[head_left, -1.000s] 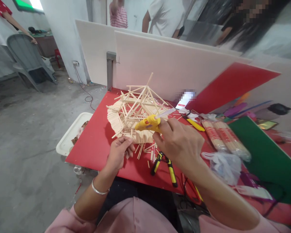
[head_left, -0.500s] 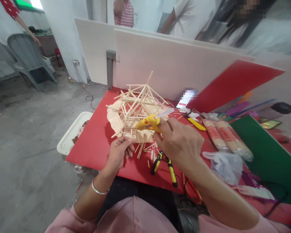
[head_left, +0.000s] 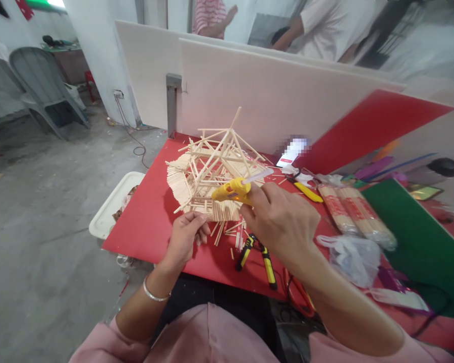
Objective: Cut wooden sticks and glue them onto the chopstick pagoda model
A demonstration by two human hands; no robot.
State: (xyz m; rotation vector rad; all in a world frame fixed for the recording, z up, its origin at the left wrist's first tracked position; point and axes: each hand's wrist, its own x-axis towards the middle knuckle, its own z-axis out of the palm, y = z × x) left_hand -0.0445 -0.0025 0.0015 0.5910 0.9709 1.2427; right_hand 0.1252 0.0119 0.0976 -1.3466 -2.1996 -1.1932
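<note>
A model built of thin wooden sticks stands on the red tabletop, with an open pointed frame on top. My right hand is closed round a yellow hot glue gun, a clear glue stick poking out of its back end. The gun's nozzle points left, over the front part of the model. At the model's near edge, my left hand has thumb and fingers pinched on the stick work; which stick they grip is partly hidden. Loose cut sticks lie between my hands.
Pliers with yellow-black handles lie near the front edge. On the right are yellow-handled pliers, packs of sticks, a plastic bag and a green board. A phone leans against the white panel; people stand behind it.
My hands and the glue gun stay almost in place at the model. The view has shifted slightly, and the people behind the panel have moved.
</note>
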